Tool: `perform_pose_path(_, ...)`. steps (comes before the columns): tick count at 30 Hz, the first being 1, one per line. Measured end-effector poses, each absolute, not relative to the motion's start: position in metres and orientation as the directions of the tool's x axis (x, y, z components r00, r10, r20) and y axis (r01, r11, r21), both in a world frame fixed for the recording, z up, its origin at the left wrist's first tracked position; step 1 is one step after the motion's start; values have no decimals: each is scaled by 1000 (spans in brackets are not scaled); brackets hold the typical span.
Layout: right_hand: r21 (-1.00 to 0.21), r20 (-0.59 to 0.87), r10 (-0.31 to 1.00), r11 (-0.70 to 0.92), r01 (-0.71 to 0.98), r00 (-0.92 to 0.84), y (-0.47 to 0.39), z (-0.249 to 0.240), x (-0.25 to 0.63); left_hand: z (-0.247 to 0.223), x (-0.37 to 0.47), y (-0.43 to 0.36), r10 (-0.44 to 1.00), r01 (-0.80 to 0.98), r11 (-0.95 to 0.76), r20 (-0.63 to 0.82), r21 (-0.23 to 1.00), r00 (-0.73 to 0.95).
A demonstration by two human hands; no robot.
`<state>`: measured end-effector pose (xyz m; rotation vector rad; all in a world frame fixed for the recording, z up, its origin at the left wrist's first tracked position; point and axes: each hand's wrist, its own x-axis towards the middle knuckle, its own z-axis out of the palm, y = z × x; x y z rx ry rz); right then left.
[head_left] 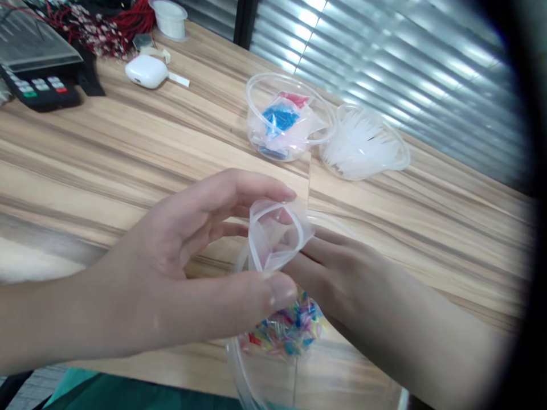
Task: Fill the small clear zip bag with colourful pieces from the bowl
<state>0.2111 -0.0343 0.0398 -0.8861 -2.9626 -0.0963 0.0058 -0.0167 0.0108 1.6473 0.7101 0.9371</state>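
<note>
Holding small clear plastic bag [280, 236] mouth-open between thumb and fingertips, left hand [183, 262] above clear tub [235, 364] of multicoloured pieces [290, 329], right hand [337, 267] over same tub, fingers partly hidden, grip undetermined

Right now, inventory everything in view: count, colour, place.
clear bag: 1, translucent, centre, mouth open
small pieces: many, multicoloured, under the bag
round tub: 1, clear, around the pieces
packet tub: 1, clear, far side; blue and red packets, exact count unclear
second far tub: 1, clear, right of it; whitish contents, count unclear
case: 1, white, upper left
strip: 1, white, beside case
small tub: 1, white, top left
wires: many, red, top left
keypad device: 1, black, far left
blinds: silvery, behind
table: 1, striped wood
cloth: teal, bottom
hands: 2, bare; left holding bag, right behind it
</note>
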Motion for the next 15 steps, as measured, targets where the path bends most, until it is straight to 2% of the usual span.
perform_pose_path(3, 85, 33, 550, 830, 551, -834, -35, 41, 213, 10, 6, -17, 823, -8, -267, 232, 964, 519)
perform_pose_path(10, 50, 13, 543, 838, 543, -839, -37, 45, 217, 10, 7, -17, 829, -9, -260, 227, 966, 511)
perform_pose_path(15, -7, 7, 616, 788, 616, -788, -36, 39, 220, 9, 6, -18, 821, 5, -267, 225, 964, 525)
